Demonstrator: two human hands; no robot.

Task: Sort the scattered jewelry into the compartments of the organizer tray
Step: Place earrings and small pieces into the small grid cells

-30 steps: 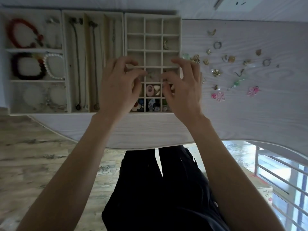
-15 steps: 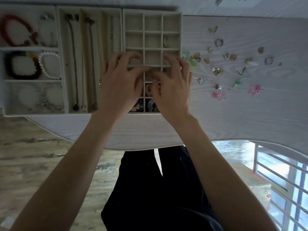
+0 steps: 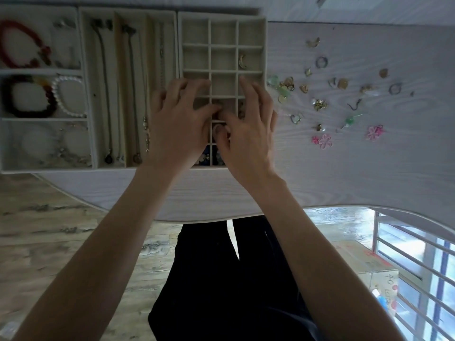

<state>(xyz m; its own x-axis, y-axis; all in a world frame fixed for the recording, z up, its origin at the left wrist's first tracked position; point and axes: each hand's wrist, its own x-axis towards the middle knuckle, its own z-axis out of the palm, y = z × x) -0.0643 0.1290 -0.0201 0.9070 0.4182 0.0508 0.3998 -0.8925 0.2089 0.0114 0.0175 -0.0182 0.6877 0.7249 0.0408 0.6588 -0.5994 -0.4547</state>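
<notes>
Left hand (image 3: 176, 126) and right hand (image 3: 246, 134) meeting over grid tray (image 3: 264, 45), fingertips curling together; held piece hiding, cannot tell. Best dropping it slowly into one little box.

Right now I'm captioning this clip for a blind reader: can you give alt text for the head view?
Two bare hands, left hand and right hand, meet fingertip to fingertip over the small-compartment organizer tray on a pale wooden table. Scattered earrings and rings lie to its right; trays to its left hold necklaces and bracelets.
</notes>
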